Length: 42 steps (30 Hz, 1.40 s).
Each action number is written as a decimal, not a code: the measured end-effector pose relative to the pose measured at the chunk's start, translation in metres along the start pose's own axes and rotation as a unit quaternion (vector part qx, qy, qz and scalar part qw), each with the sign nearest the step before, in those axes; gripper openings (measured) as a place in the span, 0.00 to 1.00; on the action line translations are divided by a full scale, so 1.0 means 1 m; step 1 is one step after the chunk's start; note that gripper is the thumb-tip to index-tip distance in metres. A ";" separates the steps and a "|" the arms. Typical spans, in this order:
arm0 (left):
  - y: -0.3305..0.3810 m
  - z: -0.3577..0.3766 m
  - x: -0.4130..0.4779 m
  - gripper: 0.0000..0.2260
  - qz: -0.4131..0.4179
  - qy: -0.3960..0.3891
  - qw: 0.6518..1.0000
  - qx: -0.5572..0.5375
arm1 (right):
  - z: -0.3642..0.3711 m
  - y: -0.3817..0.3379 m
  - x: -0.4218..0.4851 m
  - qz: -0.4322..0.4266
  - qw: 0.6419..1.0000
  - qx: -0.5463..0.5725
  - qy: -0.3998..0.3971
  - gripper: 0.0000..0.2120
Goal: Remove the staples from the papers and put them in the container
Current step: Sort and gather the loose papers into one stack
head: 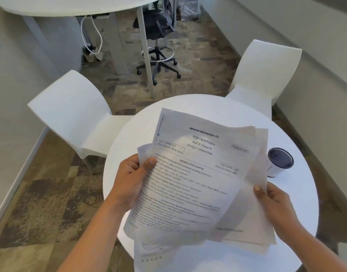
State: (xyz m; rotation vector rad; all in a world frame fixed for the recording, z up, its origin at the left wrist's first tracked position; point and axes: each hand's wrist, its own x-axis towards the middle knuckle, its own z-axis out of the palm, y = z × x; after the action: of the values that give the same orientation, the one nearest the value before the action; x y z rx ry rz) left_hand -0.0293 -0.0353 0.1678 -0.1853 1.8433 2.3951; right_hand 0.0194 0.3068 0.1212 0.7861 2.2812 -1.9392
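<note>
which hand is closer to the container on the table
Right. The right hand holds the papers just below the container; the left hand grips their far left edge.

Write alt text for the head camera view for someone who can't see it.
Two bare hands, the left hand and right hand, hold a loose sheaf of white printed papers above a round white table. A small cylindrical white container with a dark open top stands to the right; two white moulded chairs face the table.
</note>
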 end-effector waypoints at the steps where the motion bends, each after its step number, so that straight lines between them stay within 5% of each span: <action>1: 0.000 0.006 0.002 0.08 -0.004 -0.009 1.000 -0.013 | 0.002 -0.004 0.000 -0.005 1.000 0.000 -0.011 0.08; 5: 0.000 0.032 0.004 0.08 0.016 0.015 1.000 0.001 | 0.010 -0.016 -0.005 -0.007 0.998 0.003 -0.060 0.09; 13: -0.018 0.055 0.011 0.15 -0.026 0.195 0.979 0.050 | 0.024 -0.040 -0.024 0.001 0.988 0.073 -0.135 0.10; 18: -0.022 0.060 0.008 0.11 -0.104 0.143 0.984 -0.013 | 0.027 -0.046 -0.030 0.014 0.988 0.058 -0.141 0.11; 24: -0.022 0.065 -0.001 0.15 -0.076 0.119 0.990 0.000 | 0.021 -0.052 -0.036 0.011 0.987 0.034 -0.158 0.15; 27: -0.015 0.064 -0.001 0.13 -0.038 0.076 0.994 -0.068 | 0.017 -0.056 -0.035 -0.025 0.981 0.054 -0.185 0.09; 31: -0.009 0.066 0.002 0.13 -0.023 0.017 0.987 -0.157 | 0.019 -0.066 -0.036 -0.046 0.974 0.054 -0.214 0.16; 36: -0.009 0.059 0.015 0.23 -0.053 -0.124 0.947 -0.290 | 0.022 -0.089 -0.045 -0.084 0.967 0.076 -0.228 0.16; 42: -0.020 0.055 0.023 0.18 -0.120 -0.079 0.930 -0.339 | 0.026 -0.075 -0.028 -0.069 0.980 0.032 -0.182 0.09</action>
State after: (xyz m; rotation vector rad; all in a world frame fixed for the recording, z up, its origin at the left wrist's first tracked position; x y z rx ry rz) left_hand -0.0498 0.0233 0.1590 -0.2457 0.8093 2.6589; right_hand 0.0061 0.2660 0.1938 0.2512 2.1091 -2.0183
